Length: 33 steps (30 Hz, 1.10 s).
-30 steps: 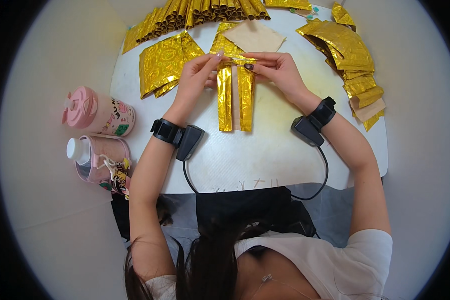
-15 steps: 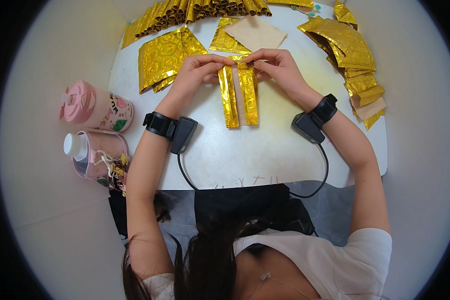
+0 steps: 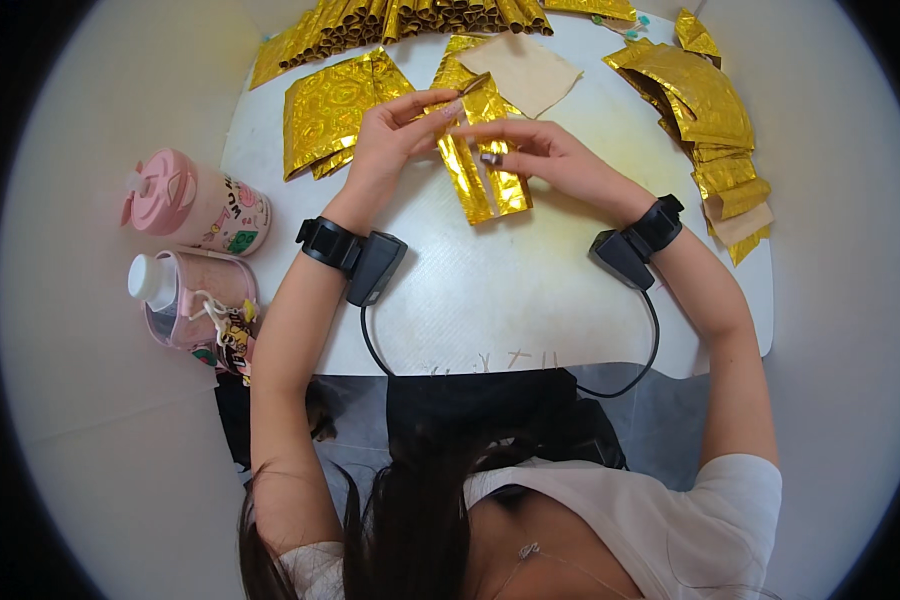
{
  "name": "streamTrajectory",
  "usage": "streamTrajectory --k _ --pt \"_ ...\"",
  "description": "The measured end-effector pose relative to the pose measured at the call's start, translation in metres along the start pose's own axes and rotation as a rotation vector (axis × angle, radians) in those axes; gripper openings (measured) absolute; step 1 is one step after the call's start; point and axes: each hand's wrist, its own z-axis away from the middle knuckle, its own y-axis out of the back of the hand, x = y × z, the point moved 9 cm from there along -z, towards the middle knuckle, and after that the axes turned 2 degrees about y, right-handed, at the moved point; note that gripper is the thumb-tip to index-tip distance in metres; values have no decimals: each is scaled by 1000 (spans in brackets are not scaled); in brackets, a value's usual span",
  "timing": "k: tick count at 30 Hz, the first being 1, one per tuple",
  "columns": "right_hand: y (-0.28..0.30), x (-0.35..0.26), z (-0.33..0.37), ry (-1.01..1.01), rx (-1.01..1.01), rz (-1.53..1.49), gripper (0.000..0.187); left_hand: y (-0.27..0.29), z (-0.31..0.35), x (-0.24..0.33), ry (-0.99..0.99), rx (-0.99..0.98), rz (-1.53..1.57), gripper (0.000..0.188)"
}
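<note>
A sheet of gold foil paper (image 3: 510, 195), folded lengthwise with its two sides brought in toward a pale strip down the middle, tilts slightly above the white table. My left hand (image 3: 390, 145) pinches it near its upper left edge, where a corner curls up. Across its middle lies the index finger of my right hand (image 3: 565, 165), while the thumb presses at the right-hand fold. The fingers behind the paper are hidden. Just beyond it rests another sheet (image 3: 530, 75), plain tan side up, over gold paper. A stack of gold sheets (image 3: 325, 115) sits beside my left hand.
Rolled gold paper tubes (image 3: 420, 18) pile along the far edge of the table (image 3: 450, 300). More folded gold pieces (image 3: 705, 100) line the right side. At left stand a pink-lidded cup (image 3: 195, 200) and a white-capped bottle (image 3: 195, 295). Wrist devices trail black cables.
The folded gold paper has moved away from me and tilted, its near end swinging right. My right hand has slid from the top edge down to the paper's middle.
</note>
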Motion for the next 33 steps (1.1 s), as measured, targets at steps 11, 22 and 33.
streamTrajectory --k 11,22,33 --pt "-13 4 8 -55 -221 294 31 -1 0 14 -106 25 -73 43" --pt "27 12 2 -27 -5 216 16 7 -1 17 -130 16 -47 57" --pt "45 10 4 -22 57 195 10 7 -2 13 -100 23 -6 56"
